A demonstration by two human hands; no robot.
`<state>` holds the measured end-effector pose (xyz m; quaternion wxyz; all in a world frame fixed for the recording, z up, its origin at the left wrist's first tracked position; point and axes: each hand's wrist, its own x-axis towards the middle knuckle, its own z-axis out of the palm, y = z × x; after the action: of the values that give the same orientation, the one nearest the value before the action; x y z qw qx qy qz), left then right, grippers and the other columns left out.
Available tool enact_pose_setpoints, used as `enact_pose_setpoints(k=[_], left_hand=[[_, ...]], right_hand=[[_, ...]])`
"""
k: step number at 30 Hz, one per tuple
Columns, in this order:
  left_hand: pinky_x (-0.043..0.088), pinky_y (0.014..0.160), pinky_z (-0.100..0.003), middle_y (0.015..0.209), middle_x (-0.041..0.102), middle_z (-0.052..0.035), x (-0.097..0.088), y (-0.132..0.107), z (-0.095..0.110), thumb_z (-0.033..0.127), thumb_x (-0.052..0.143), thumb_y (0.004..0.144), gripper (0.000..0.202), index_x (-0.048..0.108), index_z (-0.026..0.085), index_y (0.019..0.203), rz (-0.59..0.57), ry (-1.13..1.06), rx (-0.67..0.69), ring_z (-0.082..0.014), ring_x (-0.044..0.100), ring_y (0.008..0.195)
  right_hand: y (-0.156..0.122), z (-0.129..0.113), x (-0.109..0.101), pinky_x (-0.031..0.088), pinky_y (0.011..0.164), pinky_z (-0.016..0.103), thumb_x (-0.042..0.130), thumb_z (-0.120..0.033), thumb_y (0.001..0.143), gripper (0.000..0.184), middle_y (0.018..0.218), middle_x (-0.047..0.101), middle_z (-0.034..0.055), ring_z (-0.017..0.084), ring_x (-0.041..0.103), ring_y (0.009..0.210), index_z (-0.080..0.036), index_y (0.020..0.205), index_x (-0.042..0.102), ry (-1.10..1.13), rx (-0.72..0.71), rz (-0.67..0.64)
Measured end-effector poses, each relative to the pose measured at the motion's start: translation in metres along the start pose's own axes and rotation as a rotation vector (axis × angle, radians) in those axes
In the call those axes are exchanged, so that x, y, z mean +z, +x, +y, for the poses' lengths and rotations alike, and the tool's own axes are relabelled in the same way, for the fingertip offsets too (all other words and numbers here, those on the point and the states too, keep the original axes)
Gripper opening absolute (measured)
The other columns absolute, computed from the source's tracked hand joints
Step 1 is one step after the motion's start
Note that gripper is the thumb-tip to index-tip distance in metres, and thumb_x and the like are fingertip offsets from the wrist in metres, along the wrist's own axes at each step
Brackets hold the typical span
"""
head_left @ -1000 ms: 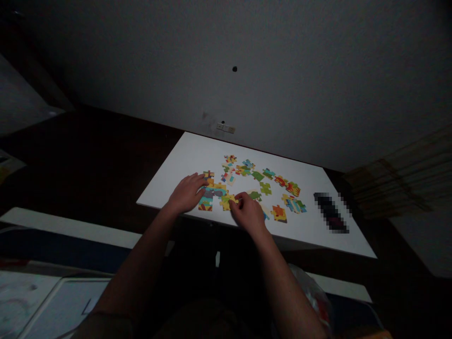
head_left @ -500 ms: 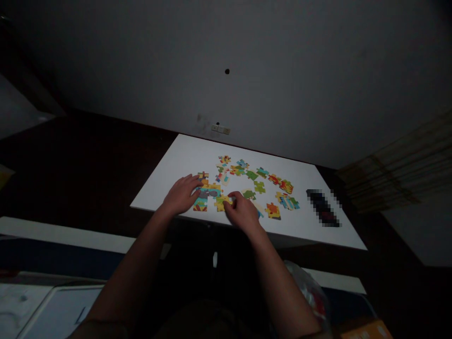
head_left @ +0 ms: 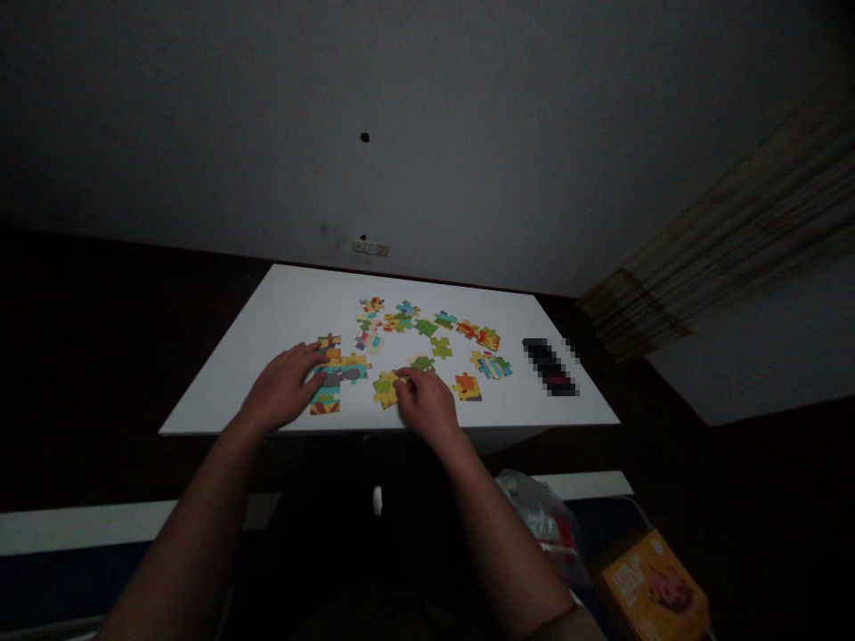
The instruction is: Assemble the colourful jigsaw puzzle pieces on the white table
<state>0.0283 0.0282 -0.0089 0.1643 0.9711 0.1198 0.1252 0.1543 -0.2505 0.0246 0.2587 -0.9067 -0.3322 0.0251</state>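
Note:
My left hand (head_left: pixel 286 383) lies with its fingers stretched over the left edge of a joined section of jigsaw puzzle (head_left: pixel 344 367), which shows a grey animal on blue and yellow. Close to the table's front edge, my right hand (head_left: pixel 429 405) pinches a yellow-green puzzle piece (head_left: pixel 386 388) between thumb and fingers. That piece sits tilted and apart from the joined section, to its right. An orange puzzle piece (head_left: pixel 468 386) lies just right of my right hand, and a green piece (head_left: pixel 422 362) shows partly behind it.
Several loose pieces, such as a green one (head_left: pixel 441 347) and a striped blue one (head_left: pixel 494 366), are spread over the white table (head_left: pixel 233 356). A blurred dark object (head_left: pixel 551 367) lies at the right. Below stand a plastic bag (head_left: pixel 541 516) and an orange box (head_left: pixel 658 588).
The view has swung to the right. My right hand has drawn the yellow-green piece away from the joined section and turned it. My left hand stays on that section.

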Motion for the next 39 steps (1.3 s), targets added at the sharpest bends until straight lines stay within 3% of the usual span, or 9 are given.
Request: enact_pose_setpoints(k=[8, 12, 16, 21, 27, 33, 35, 39], left_hand=[[0.039, 0.125, -0.054, 0.159, 0.056, -0.0097, 0.002, 0.002, -0.004, 0.052, 0.045, 0.102, 0.052, 0.068, 0.021, 0.136, -0.004, 0.006, 0.002, -0.0348, 0.046, 0.152], [0.04, 0.125, -0.054, 0.158, 0.057, -0.0088, 0.0, 0.002, -0.001, 0.052, 0.045, 0.101, 0.052, 0.069, 0.022, 0.135, 0.003, 0.0, -0.017, -0.0342, 0.047, 0.151], [0.039, 0.126, -0.053, 0.157, 0.058, -0.0083, -0.001, 0.001, 0.001, 0.052, 0.045, 0.102, 0.052, 0.069, 0.022, 0.136, 0.002, 0.009, -0.028, -0.0336, 0.047, 0.151], [0.038, 0.126, -0.053, 0.158, 0.057, -0.0097, -0.001, 0.001, -0.001, 0.053, 0.044, 0.102, 0.053, 0.068, 0.021, 0.138, -0.006, 0.005, -0.02, -0.0338, 0.047, 0.151], [0.038, 0.126, -0.053, 0.159, 0.057, -0.0099, -0.002, 0.0, 0.002, 0.052, 0.044, 0.103, 0.053, 0.067, 0.02, 0.137, -0.012, 0.002, -0.04, -0.0336, 0.046, 0.152], [0.038, 0.126, -0.053, 0.159, 0.057, -0.0098, -0.003, -0.001, 0.004, 0.052, 0.044, 0.104, 0.052, 0.067, 0.021, 0.139, -0.001, -0.011, -0.037, -0.0329, 0.046, 0.152], [0.038, 0.126, -0.053, 0.159, 0.057, -0.009, -0.004, -0.002, 0.004, 0.051, 0.045, 0.104, 0.05, 0.067, 0.022, 0.138, 0.0, -0.019, -0.04, -0.0324, 0.046, 0.152], [0.038, 0.126, -0.053, 0.16, 0.056, -0.0084, -0.004, -0.004, 0.005, 0.049, 0.044, 0.104, 0.048, 0.067, 0.023, 0.138, -0.005, -0.015, -0.047, -0.032, 0.045, 0.153]], right_hand=[[0.01, 0.074, -0.028, 0.051, 0.081, 0.034, 0.05, -0.04, 0.102, 0.04, 0.096, 0.078, 0.0075, 0.024, 0.07, 0.087, -0.021, 0.125, 0.076, 0.133, 0.192, 0.27], [0.01, 0.113, -0.044, 0.052, 0.084, 0.035, 0.054, -0.037, 0.094, 0.042, 0.096, 0.078, 0.0071, 0.024, 0.071, 0.086, -0.019, 0.126, 0.074, 0.15, 0.278, 0.34], [0.007, 0.135, -0.056, 0.052, 0.082, 0.035, 0.062, -0.036, 0.085, 0.047, 0.096, 0.078, 0.0049, 0.024, 0.071, 0.086, -0.02, 0.128, 0.072, 0.184, 0.35, 0.347], [0.004, 0.136, -0.062, 0.051, 0.083, 0.038, 0.053, -0.038, 0.092, 0.044, 0.098, 0.077, 0.0084, 0.028, 0.069, 0.09, -0.019, 0.126, 0.074, 0.075, 0.36, 0.291], [0.023, 0.114, -0.067, 0.044, 0.107, 0.048, 0.053, -0.033, 0.099, 0.043, 0.133, 0.068, 0.02, 0.038, 0.057, 0.125, -0.015, 0.133, 0.073, -0.234, 0.222, 0.244], [0.065, 0.097, -0.062, 0.033, 0.123, 0.049, 0.057, -0.021, 0.097, 0.054, 0.157, 0.057, 0.0118, 0.03, 0.045, 0.146, -0.019, 0.152, 0.058, -0.185, -0.126, -0.106], [0.076, 0.096, -0.059, 0.033, 0.123, 0.051, 0.064, -0.019, 0.093, 0.06, 0.158, 0.056, 0.0117, 0.031, 0.042, 0.149, -0.02, 0.153, 0.056, -0.204, -0.164, -0.197], [0.088, 0.097, -0.06, 0.036, 0.12, 0.048, 0.072, -0.017, 0.088, 0.064, 0.148, 0.062, 0.0149, 0.032, 0.049, 0.143, -0.02, 0.151, 0.058, -0.216, -0.138, -0.244]])
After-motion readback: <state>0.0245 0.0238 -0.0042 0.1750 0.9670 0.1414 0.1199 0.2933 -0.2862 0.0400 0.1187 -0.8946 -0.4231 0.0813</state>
